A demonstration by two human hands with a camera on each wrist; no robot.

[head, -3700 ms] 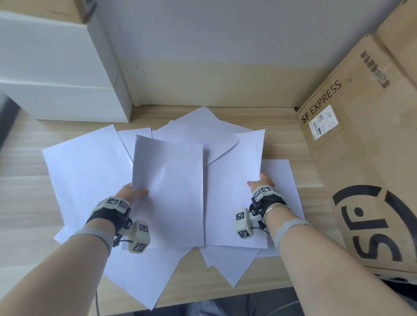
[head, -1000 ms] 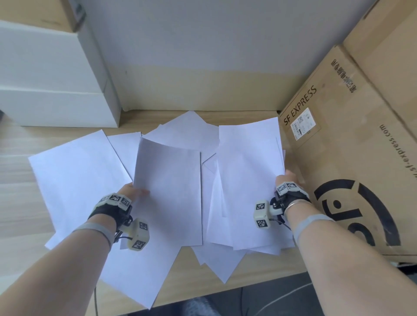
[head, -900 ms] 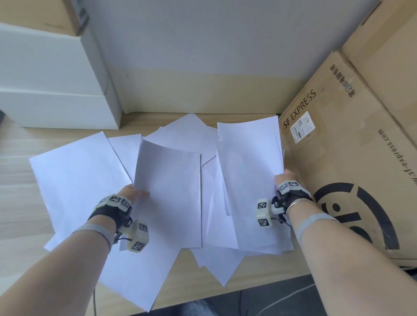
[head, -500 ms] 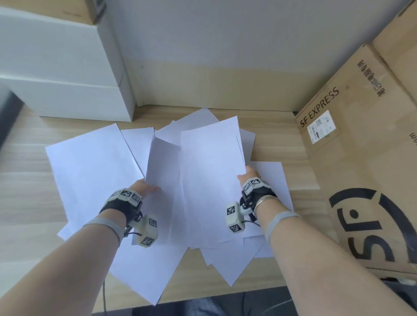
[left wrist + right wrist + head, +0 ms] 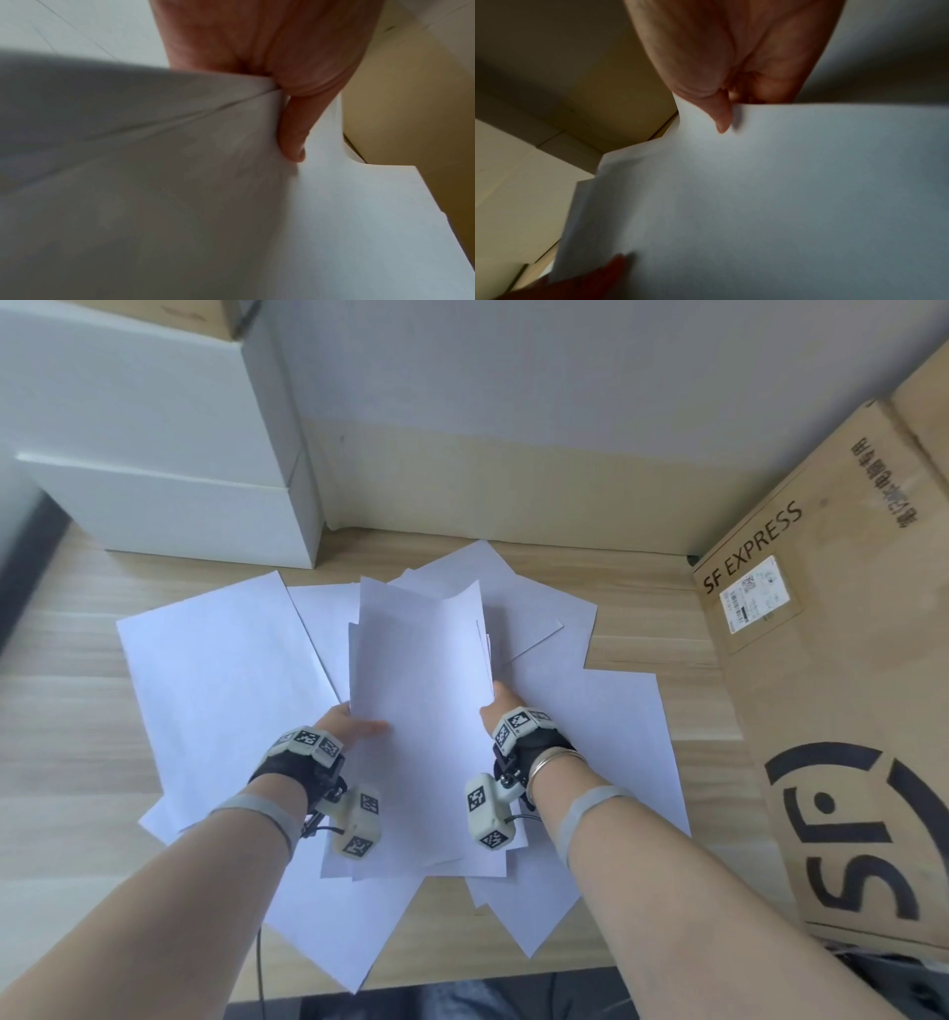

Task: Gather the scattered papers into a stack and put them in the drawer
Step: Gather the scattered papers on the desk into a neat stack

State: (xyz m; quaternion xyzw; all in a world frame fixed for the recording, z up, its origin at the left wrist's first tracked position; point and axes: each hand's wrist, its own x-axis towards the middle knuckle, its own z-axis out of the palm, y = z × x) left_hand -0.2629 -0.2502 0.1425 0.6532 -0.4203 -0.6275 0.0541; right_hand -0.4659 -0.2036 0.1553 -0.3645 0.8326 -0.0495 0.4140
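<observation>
**Both hands hold a bundle of sheets above the scattered papers**

Head view: the left hand (image 5: 345, 730) and right hand (image 5: 500, 706) pinch opposite edges of a bundle (image 5: 418, 711) at the middle, lifted over loose papers (image 5: 215, 690) on the desk (image 5: 67, 726). White boxes (image 5: 169, 505) stand far left, a carton (image 5: 847, 711) right.

Left wrist view: the thumb (image 5: 295, 130) lies on top of the bundle.

Right wrist view: the thumb (image 5: 718, 113) presses its edge.

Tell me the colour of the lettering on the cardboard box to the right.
Black, on plain brown cardboard box. It shows best in the head view.
</observation>
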